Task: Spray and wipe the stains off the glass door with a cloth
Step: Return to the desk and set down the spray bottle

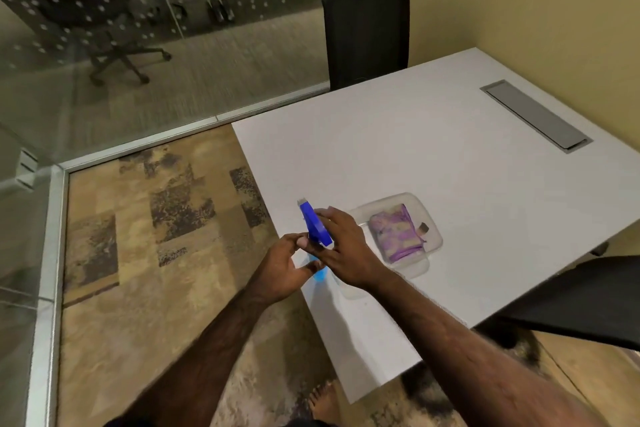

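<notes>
Right now, spray bottle (316, 229): blue trigger head tilted, nozzle pointing up and away to the left; its pale blue body shows only as a sliver between my palms, at the near left corner of the table.
Left hand (287, 263): my fingers are curled round the lower part of the bottle, thumb and fingertips pinching in from the left side.
Right hand (341, 246): my fingers are wrapped over the neck, just under the blue head, so both hands grip the same bottle; whether a finger is on the trigger I cannot tell.
Cloth (398, 232): purple and cream patterned, folded, lying inside a clear tray just to the right of my right hand, untouched.
Tray (431, 218): shallow clear plastic, resting flat on the table; a small dark thing sits beside the cloth, too small to make out.
Table (433, 156): white top, with a grey cable flap set into its far right part.
Chairs: one black chair (367, 35) stands at the far edge of the table, another dark seat (585, 302) juts in at the right.
Glass door (121, 55): the glass wall runs along the left and back, dotted frosting higher up, metal frame along the floor, well apart from my hands.
Floor: patchy tan and dark carpet (156, 236); my bare foot (322, 402) shows at the bottom edge.
</notes>
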A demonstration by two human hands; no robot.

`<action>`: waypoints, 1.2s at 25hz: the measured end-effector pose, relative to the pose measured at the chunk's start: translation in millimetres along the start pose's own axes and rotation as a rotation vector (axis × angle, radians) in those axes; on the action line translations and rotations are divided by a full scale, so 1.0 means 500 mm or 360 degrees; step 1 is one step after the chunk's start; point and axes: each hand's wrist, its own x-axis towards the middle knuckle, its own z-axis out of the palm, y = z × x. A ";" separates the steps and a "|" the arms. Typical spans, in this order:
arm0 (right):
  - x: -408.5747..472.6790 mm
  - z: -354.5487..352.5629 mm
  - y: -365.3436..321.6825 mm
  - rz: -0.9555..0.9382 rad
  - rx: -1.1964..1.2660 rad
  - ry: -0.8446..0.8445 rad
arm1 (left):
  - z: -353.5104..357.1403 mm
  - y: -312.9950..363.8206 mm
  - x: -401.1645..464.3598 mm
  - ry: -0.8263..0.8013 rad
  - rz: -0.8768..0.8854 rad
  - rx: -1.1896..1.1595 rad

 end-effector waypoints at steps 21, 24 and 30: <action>-0.022 -0.067 0.081 0.0303 0.0139 -0.0073 | 0.042 -0.036 -0.023 0.0606 -0.0041 0.0261; -0.044 -0.116 0.130 0.0401 0.0267 0.0117 | 0.078 -0.014 -0.067 0.1151 0.0281 0.0363; -0.028 -0.189 0.237 0.0570 0.0097 0.0163 | 0.183 0.066 -0.041 0.1043 0.0892 0.0304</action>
